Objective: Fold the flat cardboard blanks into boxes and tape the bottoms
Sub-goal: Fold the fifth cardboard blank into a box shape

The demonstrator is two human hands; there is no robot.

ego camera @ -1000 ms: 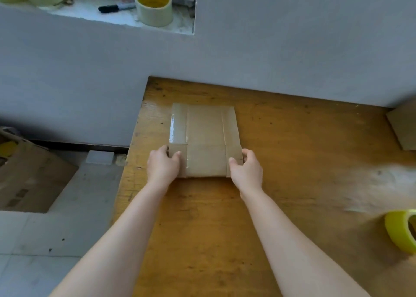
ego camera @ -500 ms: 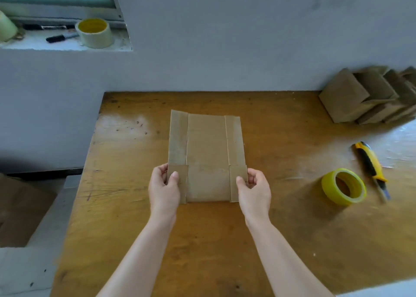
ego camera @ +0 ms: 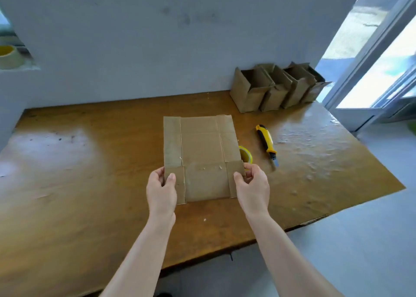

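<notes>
Packing workshop, worn workbench [ego camera: 90,184], folded boxes [ego camera: 270,91]

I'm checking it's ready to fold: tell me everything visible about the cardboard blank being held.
The cardboard blank is brown and flat, with two lengthwise creases and slits setting off small flaps at its near corners. The left hand and right hand pinch those corners, holding it over the table, where it partly hides a yellow tape roll.

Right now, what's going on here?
A person holds a flat cardboard blank by its near corners, left hand and right hand each pinching a flap. It is not yet folded or taped. A tape roll shows behind its right edge, a utility knife lies nearby, and folded boxes stand by the wall.
</notes>
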